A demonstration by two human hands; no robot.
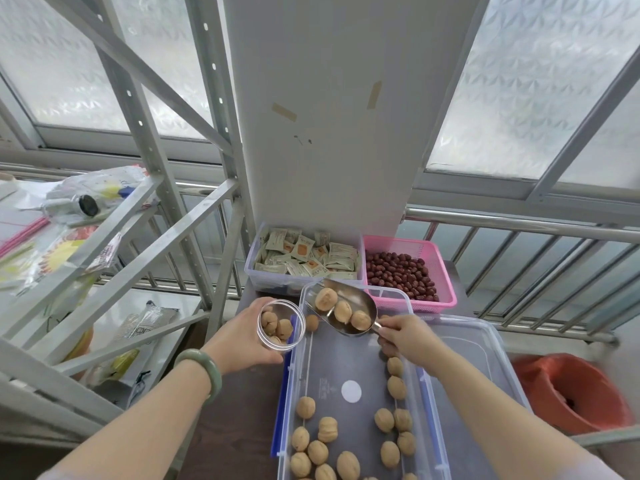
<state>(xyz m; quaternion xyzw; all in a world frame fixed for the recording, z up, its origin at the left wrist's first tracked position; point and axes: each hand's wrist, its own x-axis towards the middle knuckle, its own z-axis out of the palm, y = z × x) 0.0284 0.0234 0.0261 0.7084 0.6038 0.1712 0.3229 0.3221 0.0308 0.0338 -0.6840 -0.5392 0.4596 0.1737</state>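
Note:
My left hand [242, 336] grips a clear round jar [281, 323] holding a few walnuts, just left of the big bin. A metal scoop [346, 308] with three walnuts in it hangs over the far end of the bin, and my right hand [403, 332] holds it by the handle. The scoop's mouth points toward the jar. The clear plastic bin [349, 393] on the dark table holds several loose walnuts [327, 429], mostly at its near end and right side.
A clear box of sachets [304, 259] and a pink basket of red dates [408, 271] stand behind the bin. The bin's lid [485, 348] lies to the right. A metal shelf rack [138, 237] with bags stands left; an orange bucket [568, 389] right.

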